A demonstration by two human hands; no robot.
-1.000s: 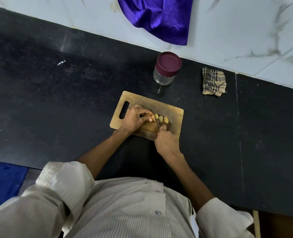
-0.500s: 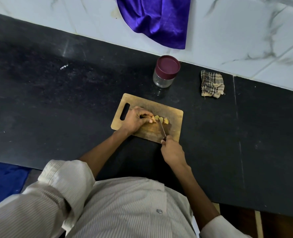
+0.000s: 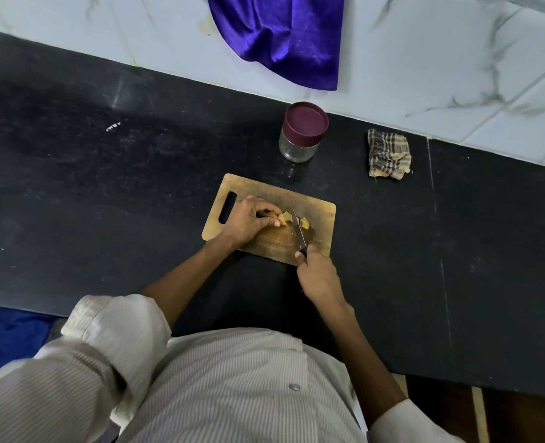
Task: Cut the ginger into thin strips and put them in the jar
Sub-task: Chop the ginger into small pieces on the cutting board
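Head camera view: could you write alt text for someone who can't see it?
Seen from above, a person slices ginger on a wooden cutting board: the left hand holds the ginger while the right hand grips a knife. Beyond the board on the black counter stand a lidded glass jar and a crumpled checked cloth.

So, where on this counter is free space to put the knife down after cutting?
The widest bare patch of the black counter is left of the cutting board. Another lies right of the board, below the checked rag. It is crowded on the board itself, where the left hand, ginger and knife meet, and tight between board and jar.
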